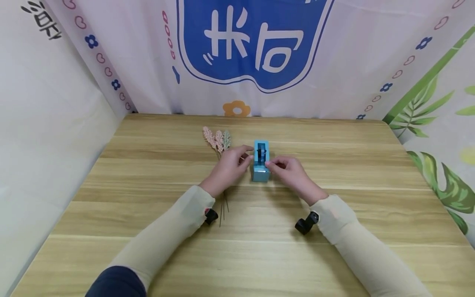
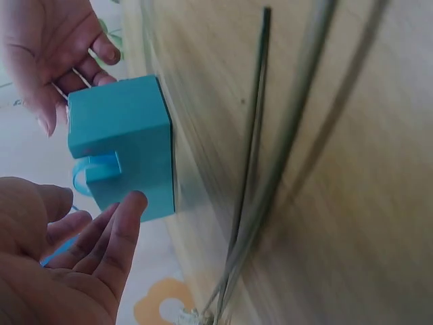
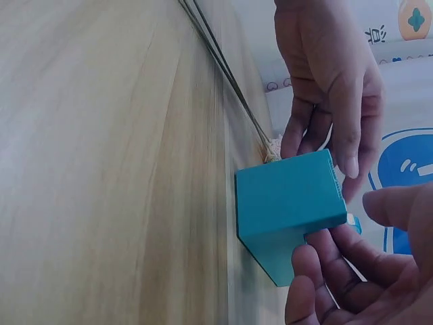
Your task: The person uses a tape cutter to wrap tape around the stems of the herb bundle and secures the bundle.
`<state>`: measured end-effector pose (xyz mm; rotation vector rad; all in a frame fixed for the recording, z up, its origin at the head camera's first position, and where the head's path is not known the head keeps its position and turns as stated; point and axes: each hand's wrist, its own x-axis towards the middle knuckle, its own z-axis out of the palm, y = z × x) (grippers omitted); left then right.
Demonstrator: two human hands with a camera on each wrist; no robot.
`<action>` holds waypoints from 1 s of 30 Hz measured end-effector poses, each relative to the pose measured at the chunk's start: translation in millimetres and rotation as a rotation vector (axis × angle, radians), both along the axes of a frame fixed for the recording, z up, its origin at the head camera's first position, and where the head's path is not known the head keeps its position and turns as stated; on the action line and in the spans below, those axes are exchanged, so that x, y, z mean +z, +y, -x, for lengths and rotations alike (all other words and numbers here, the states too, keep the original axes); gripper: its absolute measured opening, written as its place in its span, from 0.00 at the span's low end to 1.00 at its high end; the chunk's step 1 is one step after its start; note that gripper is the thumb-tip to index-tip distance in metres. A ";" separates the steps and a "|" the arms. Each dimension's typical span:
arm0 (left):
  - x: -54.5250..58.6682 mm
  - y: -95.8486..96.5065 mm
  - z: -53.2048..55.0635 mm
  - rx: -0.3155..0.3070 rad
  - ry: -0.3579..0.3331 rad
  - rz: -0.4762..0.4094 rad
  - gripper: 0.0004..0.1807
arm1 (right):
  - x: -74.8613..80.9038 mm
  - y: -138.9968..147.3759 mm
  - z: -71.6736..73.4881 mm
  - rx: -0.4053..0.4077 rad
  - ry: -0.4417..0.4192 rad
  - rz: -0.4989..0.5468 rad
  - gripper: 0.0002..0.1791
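Observation:
A teal tape dispenser (image 1: 261, 175) stands on the table between the two hands, with a dark wheel in its top slot. My left hand (image 1: 228, 166) is at its left side with loosely bent fingers; in the left wrist view a fingertip overlaps the dispenser (image 2: 139, 159). From the right, my right hand (image 1: 291, 170) reaches the dispenser, its thumb tip at the upper edge. The right wrist view has the right hand's fingers (image 3: 308, 264) against the dispenser's side (image 3: 291, 196), the thumb held apart from them. A light-blue loop (image 2: 80, 175) sticks out of the slot.
Artificial flower sprigs with pink and green heads (image 1: 219, 140) lie just left of the dispenser, their thin stems (image 1: 224, 206) passing under the left forearm. Behind the wooden table (image 1: 334, 152) hangs a printed white curtain (image 1: 148, 74).

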<state>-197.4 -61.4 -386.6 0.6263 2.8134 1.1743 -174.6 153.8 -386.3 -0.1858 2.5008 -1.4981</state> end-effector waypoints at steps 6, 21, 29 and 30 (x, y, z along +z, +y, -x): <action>-3.4 5.9 -0.5 0.004 0.021 -0.015 0.19 | -0.4 -3.6 0.8 -0.005 -0.016 0.000 0.19; -8.8 18.1 -3.1 0.030 0.089 0.005 0.20 | -4.0 -9.5 -2.3 -0.069 -0.039 0.057 0.16; -9.8 22.4 -5.6 0.060 0.127 0.024 0.19 | -5.8 -13.1 -3.2 -0.116 -0.085 0.144 0.13; -10.0 22.8 -6.0 0.063 0.133 0.030 0.19 | -6.4 -13.2 -3.4 -0.120 -0.095 0.159 0.13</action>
